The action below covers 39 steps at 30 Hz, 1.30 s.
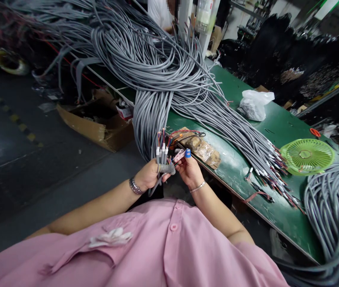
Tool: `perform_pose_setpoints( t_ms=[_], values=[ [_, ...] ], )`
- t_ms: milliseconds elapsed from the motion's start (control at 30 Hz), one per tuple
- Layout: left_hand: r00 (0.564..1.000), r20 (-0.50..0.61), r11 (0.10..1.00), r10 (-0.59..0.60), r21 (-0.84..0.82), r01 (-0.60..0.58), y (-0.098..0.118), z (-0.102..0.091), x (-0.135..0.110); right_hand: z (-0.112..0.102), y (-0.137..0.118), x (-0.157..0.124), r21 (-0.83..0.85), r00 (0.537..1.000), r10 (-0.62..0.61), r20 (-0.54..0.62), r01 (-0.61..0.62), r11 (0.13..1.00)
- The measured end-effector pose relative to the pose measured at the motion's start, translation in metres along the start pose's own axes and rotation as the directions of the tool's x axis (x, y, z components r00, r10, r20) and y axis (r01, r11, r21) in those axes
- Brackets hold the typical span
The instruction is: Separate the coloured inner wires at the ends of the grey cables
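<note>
My left hand (149,174), with a metal watch on its wrist, is closed around several grey cables (158,156). Their ends point up, with white sleeves and thin coloured wires showing. A grey covering wraps the thumb of this hand. Close on the right, my right hand (191,174) wears a blue finger cover on one digit. It pinches a small pink-and-white piece (179,156) beside the coloured wire ends; what kind of piece this is I cannot make out. Below the hands a loop of grey cable hangs down.
A large heap of grey cables (145,59) covers the green table (232,175). A taped brown block (202,149) lies at the near edge. Further right are a green fan (307,156), a white plastic bag (255,104) and another cable coil (331,211). A cardboard box (94,129) stands below.
</note>
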<state>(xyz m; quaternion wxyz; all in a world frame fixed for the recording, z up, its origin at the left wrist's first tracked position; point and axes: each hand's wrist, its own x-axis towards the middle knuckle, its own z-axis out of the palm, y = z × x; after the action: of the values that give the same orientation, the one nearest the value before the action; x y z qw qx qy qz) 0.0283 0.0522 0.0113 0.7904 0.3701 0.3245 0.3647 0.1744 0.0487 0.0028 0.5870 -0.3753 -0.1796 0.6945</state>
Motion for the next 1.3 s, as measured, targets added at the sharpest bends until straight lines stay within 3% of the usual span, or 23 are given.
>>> perform_pose_setpoints(
  t_ms=[267, 500, 733, 1033, 1300],
  values=[
    [1.0, -0.014, 0.997, -0.013, 0.072, 0.014, -0.005, -0.004, 0.001, 0.003, -0.001, -0.001, 0.016, 0.999, -0.001, -0.038, 0.002, 1.0],
    [0.998, -0.06, 1.0, 0.017, 0.025, -0.015, -0.002, -0.001, -0.01, -0.002, -0.005, -0.004, 0.034, 0.99, 0.136, 0.046, -0.137, 0.99],
    [0.992, -0.084, 0.995, 0.095, 0.04, -0.092, -0.003, 0.001, -0.013, -0.002, -0.006, -0.008, -0.044, 0.999, 0.008, 0.048, -0.006, 0.999],
    [0.982, -0.149, 0.992, 0.118, 0.056, -0.111, -0.008, 0.002, -0.008, 0.002, -0.004, -0.009, -0.09, 1.0, -0.009, 0.006, 0.01, 0.996],
    [0.985, -0.138, 0.994, 0.106, 0.044, -0.101, -0.013, 0.003, -0.008, 0.001, -0.001, -0.006, -0.084, 1.0, -0.022, 0.009, 0.023, 0.996]
  ],
)
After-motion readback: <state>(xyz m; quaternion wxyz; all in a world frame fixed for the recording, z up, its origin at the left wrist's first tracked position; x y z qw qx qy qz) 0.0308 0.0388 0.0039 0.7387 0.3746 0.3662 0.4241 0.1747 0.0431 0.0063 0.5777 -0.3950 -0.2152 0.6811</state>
